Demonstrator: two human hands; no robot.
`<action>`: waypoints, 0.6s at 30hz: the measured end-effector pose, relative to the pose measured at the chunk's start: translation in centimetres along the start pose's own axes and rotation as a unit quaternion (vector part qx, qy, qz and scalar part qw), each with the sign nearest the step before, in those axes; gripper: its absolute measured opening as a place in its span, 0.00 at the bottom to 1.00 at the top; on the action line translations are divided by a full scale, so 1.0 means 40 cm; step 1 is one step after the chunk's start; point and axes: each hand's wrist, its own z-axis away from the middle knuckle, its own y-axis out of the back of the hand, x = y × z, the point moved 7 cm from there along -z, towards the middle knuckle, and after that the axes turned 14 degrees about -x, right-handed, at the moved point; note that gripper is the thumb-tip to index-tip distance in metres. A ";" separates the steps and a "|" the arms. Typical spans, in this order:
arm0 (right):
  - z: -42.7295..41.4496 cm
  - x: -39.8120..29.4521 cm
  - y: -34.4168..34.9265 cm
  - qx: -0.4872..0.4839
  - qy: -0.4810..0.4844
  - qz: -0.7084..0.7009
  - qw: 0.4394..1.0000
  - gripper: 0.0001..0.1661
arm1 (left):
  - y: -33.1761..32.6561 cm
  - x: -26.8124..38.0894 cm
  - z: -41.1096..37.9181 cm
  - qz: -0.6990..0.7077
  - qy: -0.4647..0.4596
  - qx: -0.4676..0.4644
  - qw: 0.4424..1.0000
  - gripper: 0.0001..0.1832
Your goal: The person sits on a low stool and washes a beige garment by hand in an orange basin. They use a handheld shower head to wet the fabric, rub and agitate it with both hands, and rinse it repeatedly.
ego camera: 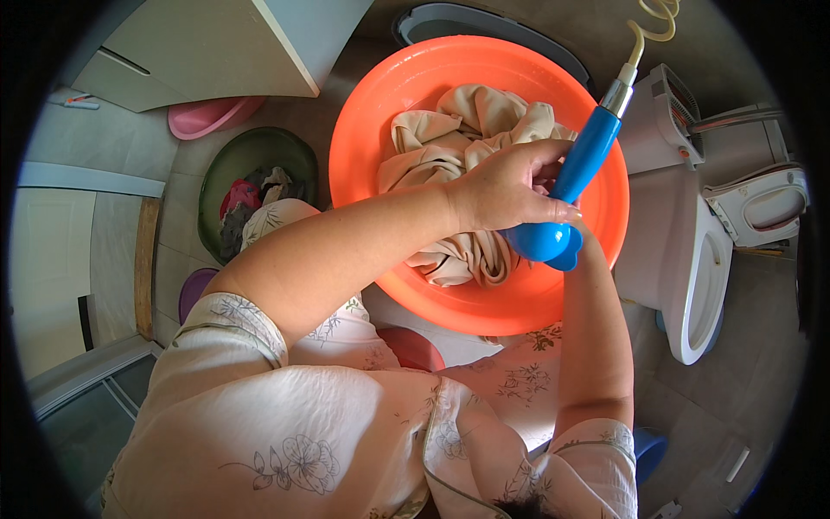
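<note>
My left hand (512, 185) reaches across from the left and grips a blue hand shower (587, 156) near its neck, the thumb lying at the neck. The shower's rounded head points down over a large orange basin (480, 311); a coiled cream hose leaves its chrome-coloured end. My right hand (582, 228) is mostly hidden behind the shower; only the wrist area shows, so its grip is unclear. Bunched beige cloth (431, 162) lies in the basin, below and beside the hands. No running water can be made out.
Left of the basin, a green basin (214, 194) holds crumpled dark and red cloth. Pink (211, 120), purple (194, 292) and red (412, 347) basins stand nearby. A white toilet (674, 259) is at the right, a cabinet (194, 48) at the upper left, and a grey tub (493, 23) behind.
</note>
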 end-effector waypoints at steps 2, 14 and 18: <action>0.001 0.000 -0.001 -0.001 -0.001 0.000 1.000 0.27 | 0.000 0.001 0.000 0.000 0.000 0.001 1.000 0.22; 0.013 -0.006 -0.019 -0.001 0.003 -0.002 1.000 0.24 | 0.002 -0.003 -0.001 0.000 -0.001 0.001 1.000 0.22; 0.010 0.001 -0.013 -0.005 -0.021 0.000 1.000 0.23 | 0.002 -0.004 -0.002 -0.006 0.000 0.002 1.000 0.21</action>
